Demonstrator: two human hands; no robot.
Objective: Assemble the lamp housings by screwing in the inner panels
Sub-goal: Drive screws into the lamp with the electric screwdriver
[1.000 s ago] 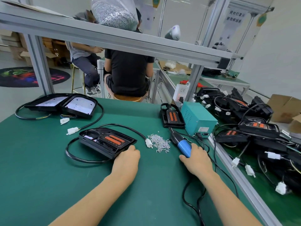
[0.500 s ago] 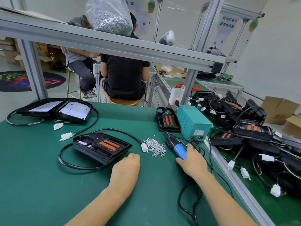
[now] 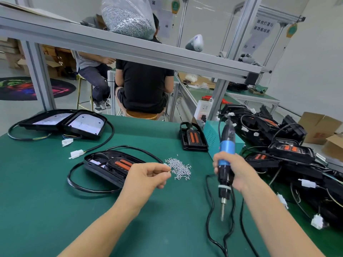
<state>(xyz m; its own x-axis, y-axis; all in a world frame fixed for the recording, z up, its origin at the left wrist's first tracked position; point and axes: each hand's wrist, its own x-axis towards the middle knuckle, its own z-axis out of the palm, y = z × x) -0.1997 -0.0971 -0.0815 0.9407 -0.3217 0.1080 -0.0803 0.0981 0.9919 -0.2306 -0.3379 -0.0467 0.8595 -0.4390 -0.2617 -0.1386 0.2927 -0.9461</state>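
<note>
Fingers of the left hand [image 3: 146, 178] pinch a small screw [image 3: 168, 171] beside the screw pile [image 3: 179, 168]. Right hand's [image 3: 234, 172] grip wraps the electric screwdriver [image 3: 225, 164], bit pointing down above the green surface [image 3: 46, 210].

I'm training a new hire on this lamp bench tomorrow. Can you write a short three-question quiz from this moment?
1. True or false: the electric screwdriver lies flat on the green mat.
2. Which way does its bit point? A) up B) down C) at the teal power box
3. Fill in: the left hand has its fingertips pinched beside the pile of ____.

Key
1. False: the right hand grips it upright, off the mat.
2. B
3. Screws, lying loose just right of the open lamp housing.
</note>
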